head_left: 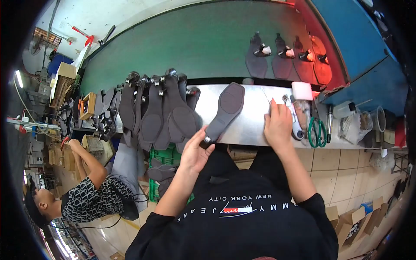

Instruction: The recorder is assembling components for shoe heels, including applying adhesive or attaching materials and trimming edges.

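My left hand (193, 151) is closed around the heel end of a dark sandal (229, 104), whose sole faces up over the metal worktop (253, 125). The sandal slants up and to the right, away from my hand. On the right, my right hand (278, 123) rests at the worktop with its fingers bent together. A thin, pale, stick-like thing (265, 93) shows by its fingertips; whether the fingers grip it is unclear. Several dark sandals (184, 119) lie piled to the left of my left hand, soles up.
Green-handled scissors (317, 132), a black marker (329, 123) and a white block (302, 91) lie right of my right hand. Beyond runs a green conveyor belt (186, 47) carrying several sandals (282, 60) under red light. A co-worker (95, 186) is at the left, near a green crate (154, 190).
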A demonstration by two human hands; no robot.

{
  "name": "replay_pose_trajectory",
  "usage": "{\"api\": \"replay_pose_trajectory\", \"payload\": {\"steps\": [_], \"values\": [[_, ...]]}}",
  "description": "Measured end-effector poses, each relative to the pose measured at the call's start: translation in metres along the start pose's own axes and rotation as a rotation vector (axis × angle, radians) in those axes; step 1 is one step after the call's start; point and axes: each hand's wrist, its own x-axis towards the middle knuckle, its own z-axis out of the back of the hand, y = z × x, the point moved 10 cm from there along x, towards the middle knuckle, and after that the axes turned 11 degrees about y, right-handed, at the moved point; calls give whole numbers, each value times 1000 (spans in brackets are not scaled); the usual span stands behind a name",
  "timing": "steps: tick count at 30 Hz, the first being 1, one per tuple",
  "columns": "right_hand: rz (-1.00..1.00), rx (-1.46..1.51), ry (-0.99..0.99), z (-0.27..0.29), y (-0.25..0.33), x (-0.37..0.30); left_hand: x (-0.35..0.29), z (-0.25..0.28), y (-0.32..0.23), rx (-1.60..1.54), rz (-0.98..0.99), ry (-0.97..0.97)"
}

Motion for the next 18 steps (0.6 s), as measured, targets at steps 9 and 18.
{"api": "replay_pose_trajectory", "payload": {"steps": [9, 18], "values": [[-138, 1224, 485, -20, 38, -36, 24, -27, 37, -389, 184, 79], [-34, 1246, 458, -38, 68, -65, 13, -59, 53, -356, 208, 73]]}}
